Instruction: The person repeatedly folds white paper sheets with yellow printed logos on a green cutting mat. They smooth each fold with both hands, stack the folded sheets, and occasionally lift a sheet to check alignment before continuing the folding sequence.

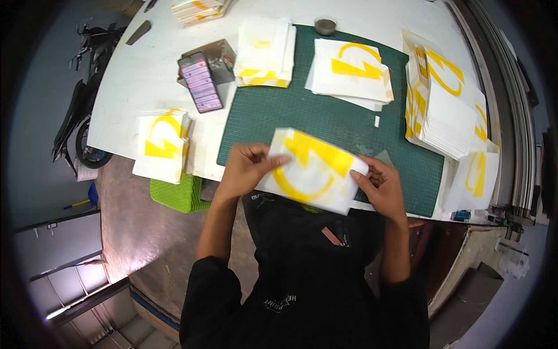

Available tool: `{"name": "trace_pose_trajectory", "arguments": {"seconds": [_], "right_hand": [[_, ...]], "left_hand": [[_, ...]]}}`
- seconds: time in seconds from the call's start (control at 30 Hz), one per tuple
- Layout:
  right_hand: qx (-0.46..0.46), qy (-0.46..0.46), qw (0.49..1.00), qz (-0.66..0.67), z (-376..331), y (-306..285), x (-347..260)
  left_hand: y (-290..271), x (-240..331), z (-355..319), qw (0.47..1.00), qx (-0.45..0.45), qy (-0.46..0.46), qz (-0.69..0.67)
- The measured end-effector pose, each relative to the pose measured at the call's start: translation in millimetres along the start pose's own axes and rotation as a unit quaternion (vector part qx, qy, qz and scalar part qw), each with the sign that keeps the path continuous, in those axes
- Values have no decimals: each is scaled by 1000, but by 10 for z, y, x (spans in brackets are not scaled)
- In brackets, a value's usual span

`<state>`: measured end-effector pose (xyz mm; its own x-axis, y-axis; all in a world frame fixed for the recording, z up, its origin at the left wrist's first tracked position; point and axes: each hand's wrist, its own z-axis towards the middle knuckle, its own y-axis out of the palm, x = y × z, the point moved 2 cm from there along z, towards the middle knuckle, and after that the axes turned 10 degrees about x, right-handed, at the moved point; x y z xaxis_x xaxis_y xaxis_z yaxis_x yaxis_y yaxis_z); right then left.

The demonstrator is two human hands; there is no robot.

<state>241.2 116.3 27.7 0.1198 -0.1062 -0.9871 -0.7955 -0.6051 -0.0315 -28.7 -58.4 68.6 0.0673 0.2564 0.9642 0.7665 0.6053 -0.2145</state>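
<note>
Both hands hold one white sheet with a yellow emblem [314, 168] over the near edge of the green cutting mat [349, 122]. Left hand [247, 168] pinches the sheet's left edge, fingers [273, 160] curled closed over the top face, thumb side underneath, not visible. Right hand [381, 186] grips the right edge, fingers closed on it, tips [357, 177] pressing the border. The sheet is lifted and tilted, not flat on the mat.

Step, as a judgement: the sheet is being handled at its edges, probably peeling or separating a layer; whether a backing is coming off cannot be told. The next move likely calls for a steady pinch at one corner and an even pull so the yellow part does not crease.

Just beyond the fingers is bare mat. Further out from the left fingers lies a white stack [264, 52], and further out from the right fingers a stack topped with a yellow print [351, 72]. Right of the right fingers sits a tall pile of sheets [447, 110]. Left of the left fingers, on the white counter [133, 70], lie another printed stack [163, 145] and a phone [200, 81].

Containers: a green basket [174, 195] sits below the counter edge, left of the left hand, contents hidden. A small round grey tin [325, 25] is at the mat's far edge, contents unclear.
</note>
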Motion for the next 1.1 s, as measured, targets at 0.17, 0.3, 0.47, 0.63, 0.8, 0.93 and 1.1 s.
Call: {"name": "trace_pose_trajectory", "arguments": {"seconds": [0.17,0.3,0.47,0.63,0.8,0.93,1.1], "right_hand": [[116,-37,992,-40,52,82,300],[144,-65,986,-50,39,84,404],[146,-123,979,-77,-4,80,444],[138,-142,974,-109,-10,77,425],[128,-274,928,-216,169,217,-68],[128,-344,843,-392,909,126,-191],[71,-420,748,-509,1629,-31,-179]], "left_hand": [[-225,633,550,869,317,352,140],[-301,786,1158,679,283,606,301],[-247,50,1684,690,196,437,543],[-215,-284,1549,717,114,384,571],[-115,-317,771,804,172,359,441],[240,-642,82,870,155,324,337],[353,-673,42,889,191,294,294]]}}
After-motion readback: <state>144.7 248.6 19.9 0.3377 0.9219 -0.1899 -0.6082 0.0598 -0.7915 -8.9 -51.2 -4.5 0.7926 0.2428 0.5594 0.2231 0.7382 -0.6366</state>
